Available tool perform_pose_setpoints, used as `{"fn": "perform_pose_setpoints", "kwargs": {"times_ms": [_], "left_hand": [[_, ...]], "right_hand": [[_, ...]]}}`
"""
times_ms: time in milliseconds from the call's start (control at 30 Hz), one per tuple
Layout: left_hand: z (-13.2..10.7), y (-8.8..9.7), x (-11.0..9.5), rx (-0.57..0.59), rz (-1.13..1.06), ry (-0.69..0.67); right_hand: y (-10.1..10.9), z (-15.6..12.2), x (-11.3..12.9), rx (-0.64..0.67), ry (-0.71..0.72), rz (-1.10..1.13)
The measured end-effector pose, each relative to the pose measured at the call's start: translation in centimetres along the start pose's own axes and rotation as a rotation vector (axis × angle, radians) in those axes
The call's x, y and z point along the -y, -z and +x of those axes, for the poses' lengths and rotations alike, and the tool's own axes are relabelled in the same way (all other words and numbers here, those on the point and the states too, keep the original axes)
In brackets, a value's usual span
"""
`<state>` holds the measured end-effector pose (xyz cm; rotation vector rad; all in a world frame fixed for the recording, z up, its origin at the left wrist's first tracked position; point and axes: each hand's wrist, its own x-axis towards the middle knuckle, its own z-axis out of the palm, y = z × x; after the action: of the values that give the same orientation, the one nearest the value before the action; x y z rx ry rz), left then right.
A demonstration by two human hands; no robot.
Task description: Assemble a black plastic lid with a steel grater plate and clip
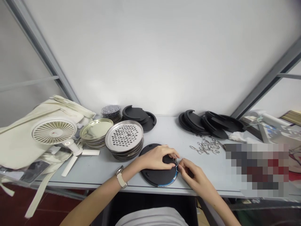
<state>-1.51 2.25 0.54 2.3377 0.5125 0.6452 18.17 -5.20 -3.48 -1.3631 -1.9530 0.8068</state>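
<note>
A round black disc (pixel 155 175) lies flat near the table's front edge. My left hand (pixel 157 157) rests on top of it, fingers curled and pressing down at its right rim. My right hand (pixel 191 172) meets it there, fingertips pinched on a small metal clip (pixel 176 166) at the disc's edge. A watch with a pale strap (pixel 121 178) is on my left wrist.
Stacks of perforated metal discs (pixel 124 138) and plain metal lids (pixel 96 131) stand at the left, beside a white fan (pixel 54 131) on cloth bags. Black discs (pixel 138 114) (pixel 207 122) are piled at the back. Loose metal clips (pixel 208 147) lie right of centre.
</note>
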Motion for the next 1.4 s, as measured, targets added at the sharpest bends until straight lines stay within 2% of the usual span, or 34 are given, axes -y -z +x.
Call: {"fn": "perform_pose_setpoints", "kwargs": {"times_ms": [933, 1133, 1400], "left_hand": [[-0.14, -0.01, 1.03, 0.015, -0.259, 0.136], [-0.10, -0.06, 0.79, 0.032, -0.260, 0.152], [0.01, -0.04, 0.58, 0.002, -0.191, 0.129]], "right_hand": [[-0.05, -0.02, -0.70, -0.028, 0.009, 0.023], [0.39, -0.05, -0.69, -0.024, 0.013, 0.066], [-0.31, 0.12, 0.02, -0.010, 0.069, -0.067]]}}
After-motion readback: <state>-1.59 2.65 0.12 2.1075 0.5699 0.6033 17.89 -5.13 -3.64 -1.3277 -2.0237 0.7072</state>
